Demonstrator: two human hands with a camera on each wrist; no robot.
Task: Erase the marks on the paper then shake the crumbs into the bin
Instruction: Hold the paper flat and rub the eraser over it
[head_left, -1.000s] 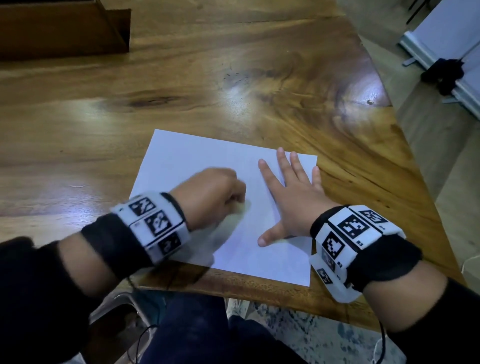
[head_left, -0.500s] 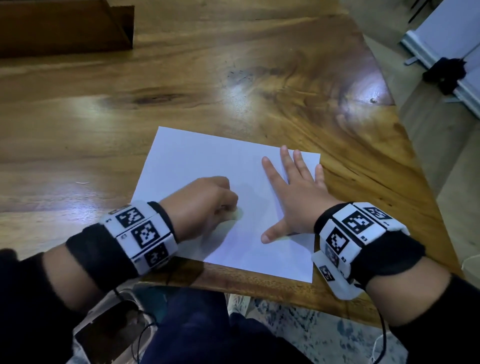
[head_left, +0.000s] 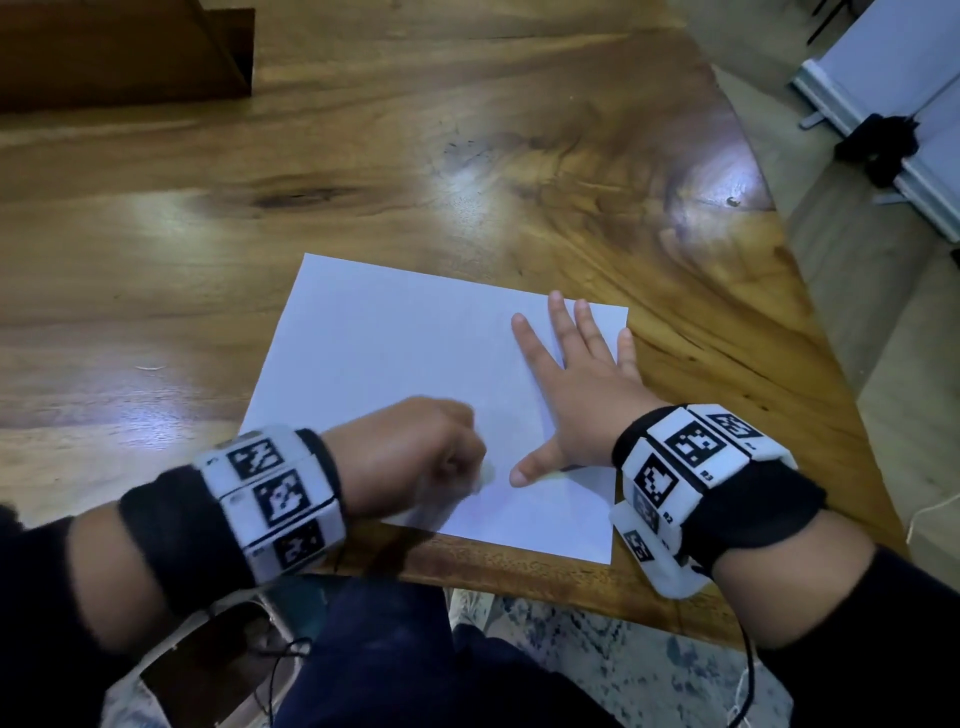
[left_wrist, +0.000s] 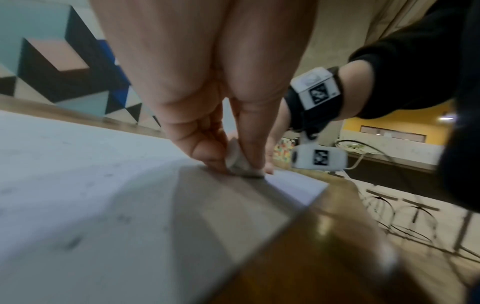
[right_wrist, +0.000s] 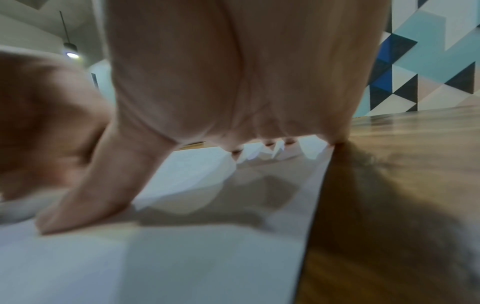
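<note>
White and small, the eraser (left_wrist: 240, 162) is almost lost from your head view: your curled left hand (head_left: 410, 457) covers it, motion blur smears the knuckles, and only a pale smudge shows at the fingertips. Your left wrist view shows it better, though soft: your left fingers (left_wrist: 207, 152) and thumb are closed tight around the eraser, pinching it, with its lower end touching the paper (head_left: 415, 358). Faint grey marks (left_wrist: 74, 242) dot the sheet on the near side of those fingers; they are too blurred to read, and the head view barely shows them. Your right hand (head_left: 576, 395) lies flat on the sheet, just beside the left fingers, its fingers (head_left: 563, 325) straight and spread, thumb out to the side, holding nothing and pressing the paper to the wooden counter (head_left: 467, 156). Your right wrist view is blurred; the fingertips there are mostly hidden behind the palm. A bin cannot be clearly made out; an unclear object below the counter edge is cut off by your left forearm.
</note>
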